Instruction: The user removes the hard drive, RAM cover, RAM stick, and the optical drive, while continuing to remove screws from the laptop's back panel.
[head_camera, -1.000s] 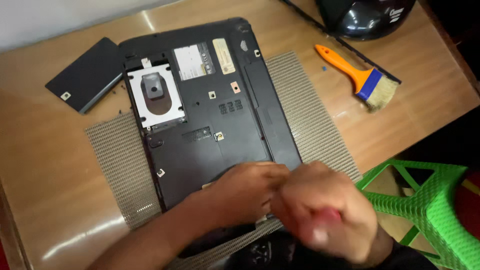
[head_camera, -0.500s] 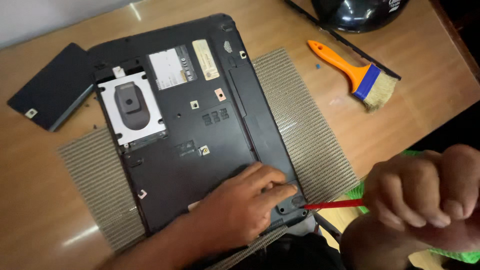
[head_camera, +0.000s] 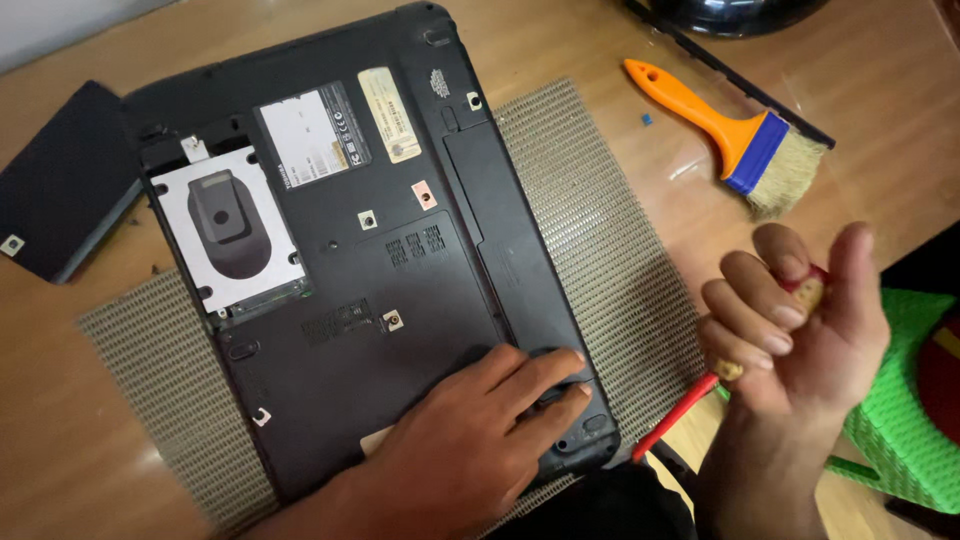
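Wooden tabletop fills the whole view, with a grey woven mat spread across the middle. Sitting on the mat, bottom side up, is a black laptop, tilted so its long edges run roughly from 11 o'clock to 5 o'clock. Its drive bay is uncovered at about 9 o'clock, showing a silver hard drive with a dark centre patch. The black bay cover lies off the mat at 9 o'clock, just beside the laptop's corner.

Left hand lies flat and open on the laptop at 6 o'clock, palm down, fingertips pressing on the lower end of the battery strip, gripping nothing. Right hand is up off the surface at 4 o'clock, fingers curled round the handle of a red screwdriver. The shaft slants down toward 7 o'clock and its tip ends just beside the laptop's near corner; I can't tell whether it touches.

Up at 1 o'clock there's an orange-handled paintbrush with a blue band and pale bristles, well apart from the laptop. 1 green plastic stool pokes in at 4 o'clock, past the tabletop edge.
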